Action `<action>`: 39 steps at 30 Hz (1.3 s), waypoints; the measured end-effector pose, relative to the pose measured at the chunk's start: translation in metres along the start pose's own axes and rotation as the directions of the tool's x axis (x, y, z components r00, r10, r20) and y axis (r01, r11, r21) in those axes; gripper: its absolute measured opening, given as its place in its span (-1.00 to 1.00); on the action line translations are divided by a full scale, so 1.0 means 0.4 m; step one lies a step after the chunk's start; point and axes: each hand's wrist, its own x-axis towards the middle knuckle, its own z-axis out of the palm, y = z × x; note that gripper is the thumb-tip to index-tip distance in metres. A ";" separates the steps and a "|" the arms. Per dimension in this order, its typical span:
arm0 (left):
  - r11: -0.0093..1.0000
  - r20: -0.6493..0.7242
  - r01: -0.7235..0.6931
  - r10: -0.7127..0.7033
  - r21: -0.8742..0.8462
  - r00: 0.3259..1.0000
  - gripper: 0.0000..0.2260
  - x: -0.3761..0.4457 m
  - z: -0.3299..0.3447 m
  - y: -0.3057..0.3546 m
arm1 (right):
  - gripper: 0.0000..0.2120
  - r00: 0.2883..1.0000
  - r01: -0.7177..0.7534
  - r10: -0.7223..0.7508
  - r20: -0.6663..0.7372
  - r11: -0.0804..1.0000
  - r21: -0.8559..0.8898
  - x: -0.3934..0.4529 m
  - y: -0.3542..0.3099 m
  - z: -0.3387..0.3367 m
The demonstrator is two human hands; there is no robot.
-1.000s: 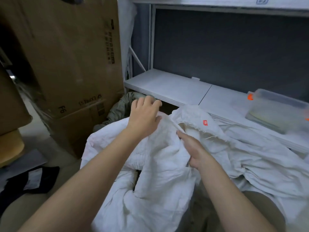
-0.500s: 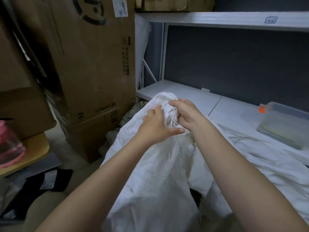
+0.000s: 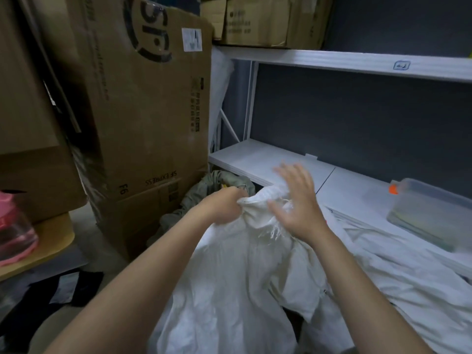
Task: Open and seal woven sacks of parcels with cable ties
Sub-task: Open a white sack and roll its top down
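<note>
The left hand (image 3: 224, 205) grips the bunched neck of the white woven sack (image 3: 229, 277), which stands just below both hands. The right hand (image 3: 296, 200) is open, fingers spread and blurred, against the gathered mouth (image 3: 270, 195). No cable tie shows. To do this step well, the person should probably keep the left grip tight under the gather, tuck the frayed threads (image 3: 273, 232) in, and leave a narrow neck for the tie.

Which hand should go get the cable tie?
Probably the right hand. Its fingers are spread and hold nothing, while the left hand grips the bunched neck of the white sack. No tie is visible.
</note>
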 end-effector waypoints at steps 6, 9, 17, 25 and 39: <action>0.990 0.094 -0.017 0.030 -0.138 0.995 -0.80 -0.037 -0.028 -0.005 | -0.88 0.865 0.202 0.001 0.502 0.914 -0.351 0.047 -0.036 -0.016; 0.994 0.099 0.034 -0.024 -0.100 0.995 -0.33 -0.066 -0.007 -0.005 | -0.83 0.887 0.063 0.052 0.458 0.971 -0.231 0.062 -0.039 -0.006; 0.853 -0.269 0.067 0.088 0.517 0.959 -0.69 -0.029 0.045 -0.066 | -0.67 0.856 -0.078 0.129 0.500 0.990 -0.122 0.024 -0.033 0.000; 0.912 -0.052 -0.098 0.129 0.398 0.990 -0.44 -0.048 0.070 -0.082 | -0.48 0.834 -0.180 0.163 0.527 0.983 -0.020 -0.077 0.024 0.038; 0.839 -0.257 -0.125 0.299 0.529 0.919 -0.83 -0.070 0.135 -0.080 | -0.73 0.945 0.143 -0.144 0.293 0.989 0.023 -0.155 0.002 0.086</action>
